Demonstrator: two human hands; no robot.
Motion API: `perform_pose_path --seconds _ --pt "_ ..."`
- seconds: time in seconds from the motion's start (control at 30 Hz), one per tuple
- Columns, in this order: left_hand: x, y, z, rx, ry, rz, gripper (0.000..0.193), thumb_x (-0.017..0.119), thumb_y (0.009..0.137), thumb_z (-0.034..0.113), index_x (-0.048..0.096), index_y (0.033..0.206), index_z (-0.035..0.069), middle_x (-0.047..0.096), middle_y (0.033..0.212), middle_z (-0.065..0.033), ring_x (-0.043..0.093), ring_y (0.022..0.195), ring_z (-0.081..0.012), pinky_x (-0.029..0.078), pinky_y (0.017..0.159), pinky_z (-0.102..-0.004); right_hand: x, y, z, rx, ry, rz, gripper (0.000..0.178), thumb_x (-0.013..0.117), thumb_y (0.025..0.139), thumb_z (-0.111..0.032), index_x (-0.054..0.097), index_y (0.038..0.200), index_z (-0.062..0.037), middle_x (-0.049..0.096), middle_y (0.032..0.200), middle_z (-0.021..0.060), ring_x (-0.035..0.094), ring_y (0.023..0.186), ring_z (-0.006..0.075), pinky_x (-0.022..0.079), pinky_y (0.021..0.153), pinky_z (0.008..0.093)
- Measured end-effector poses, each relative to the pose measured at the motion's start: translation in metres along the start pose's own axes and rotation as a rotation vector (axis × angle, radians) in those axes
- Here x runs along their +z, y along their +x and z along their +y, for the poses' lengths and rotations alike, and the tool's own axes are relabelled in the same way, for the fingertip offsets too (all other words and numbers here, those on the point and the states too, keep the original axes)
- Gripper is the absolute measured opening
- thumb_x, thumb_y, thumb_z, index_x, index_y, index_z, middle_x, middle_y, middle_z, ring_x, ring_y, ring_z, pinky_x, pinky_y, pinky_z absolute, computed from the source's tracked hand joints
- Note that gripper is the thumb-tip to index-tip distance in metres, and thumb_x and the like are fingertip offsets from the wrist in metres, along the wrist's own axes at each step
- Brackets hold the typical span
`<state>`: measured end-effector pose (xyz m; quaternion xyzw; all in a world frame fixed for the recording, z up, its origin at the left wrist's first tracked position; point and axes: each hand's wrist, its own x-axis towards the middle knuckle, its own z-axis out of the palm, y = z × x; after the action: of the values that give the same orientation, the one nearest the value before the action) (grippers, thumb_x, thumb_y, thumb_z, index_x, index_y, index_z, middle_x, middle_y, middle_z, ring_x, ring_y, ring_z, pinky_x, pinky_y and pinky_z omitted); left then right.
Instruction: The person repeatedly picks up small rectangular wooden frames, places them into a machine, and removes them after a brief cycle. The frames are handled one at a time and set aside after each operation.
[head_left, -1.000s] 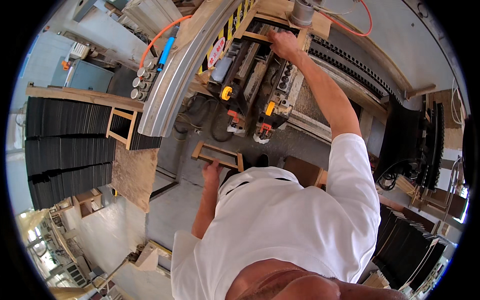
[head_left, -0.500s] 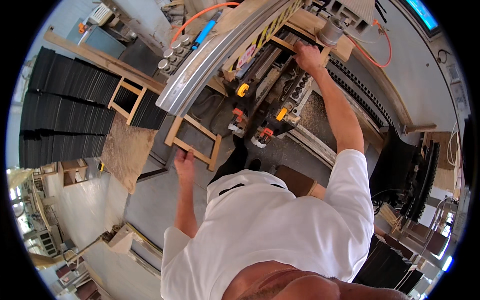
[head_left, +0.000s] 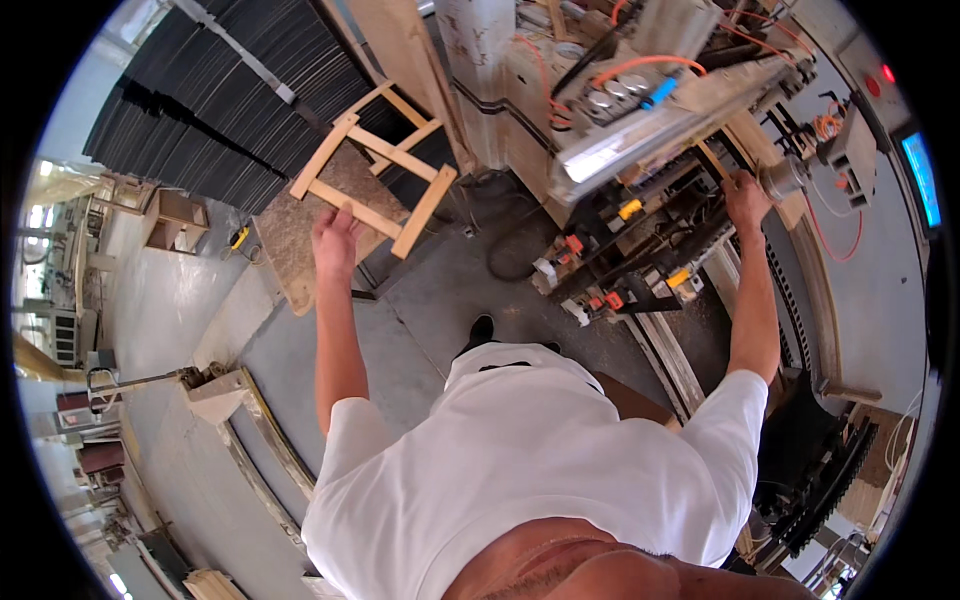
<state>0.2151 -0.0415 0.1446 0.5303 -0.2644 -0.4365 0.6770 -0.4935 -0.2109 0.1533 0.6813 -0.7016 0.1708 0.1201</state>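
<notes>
My left hand (head_left: 335, 240) is closed on the near rail of a small wooden frame (head_left: 375, 222), holding it up over a brown board. A second wooden frame (head_left: 425, 130) shows partly behind it, against the dark stacked sheets. My right hand (head_left: 748, 200) reaches into a woodworking machine (head_left: 650, 225), its fingers curled at the end of a light wooden strip (head_left: 714, 162). The hand hides most of what it grips there. Orange and yellow clamp parts sit on the machine to the left of that hand.
A brown board (head_left: 295, 250) stands at left beside tall stacks of black sheets (head_left: 220, 100). A metal rail (head_left: 630, 140) crosses above the machine. Red hoses (head_left: 835, 255) and a lit screen (head_left: 920, 178) are at right. A wooden-topped rail (head_left: 265, 430) lies at lower left.
My left hand has lifted the wooden frame up and away from the machine, toward the brown board. My right hand stays at the machine. The view has turned left.
</notes>
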Motion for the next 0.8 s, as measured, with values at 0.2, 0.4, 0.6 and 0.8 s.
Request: perform_pose_path --seconds 0.2,0.4,0.6,0.8 --pt "-0.058 0.159 -0.006 -0.099 -0.110 -0.018 0.027 0.061 0.093 0.009 0.055 0.116 -0.005 0.064 0.106 -0.0119 0.065 0.095 -0.0238 0.056 0.082 -0.0366 -0.041 -0.049 -0.115 0.169 0.577 0.161 0.019 0.067 0.091 -0.015 0.065 0.102 -0.0002 0.067 0.087 0.0077 0.062 0.080 0.0126 0.049 0.075 0.0268" --pt "-0.020 0.242 -0.036 -0.201 0.264 0.014 0.033 0.067 0.090 0.013 0.057 0.113 -0.008 0.067 0.098 -0.0152 0.069 0.082 -0.0245 0.060 0.070 -0.0352 -0.053 -0.154 -0.206 0.312 0.712 0.016 0.017 0.068 0.088 -0.009 0.067 0.102 0.0002 0.070 0.089 0.0055 0.062 0.077 0.0102 0.051 0.071 0.0268" --pt "-0.008 0.246 -0.038 0.040 1.071 0.071 0.051 0.075 0.080 0.041 0.067 0.102 -0.004 0.069 0.094 -0.0209 0.069 0.078 -0.0311 0.057 0.071 -0.0418 -0.050 -0.239 -0.232 0.518 0.651 -0.069 0.016 0.068 0.089 -0.009 0.067 0.101 0.0000 0.068 0.084 0.0031 0.059 0.077 0.0075 0.049 0.072 0.0242" --pt "0.048 0.154 -0.020 0.861 1.459 -0.332 0.059 0.075 0.077 0.042 0.062 0.119 0.002 0.068 0.105 -0.0209 0.059 0.112 -0.0324 0.040 0.102 -0.0474 -0.045 -0.294 -0.225 0.666 0.641 -0.036 0.016 0.067 0.090 -0.012 0.067 0.102 -0.0001 0.068 0.084 0.0024 0.059 0.076 0.0075 0.049 0.073 0.0245"
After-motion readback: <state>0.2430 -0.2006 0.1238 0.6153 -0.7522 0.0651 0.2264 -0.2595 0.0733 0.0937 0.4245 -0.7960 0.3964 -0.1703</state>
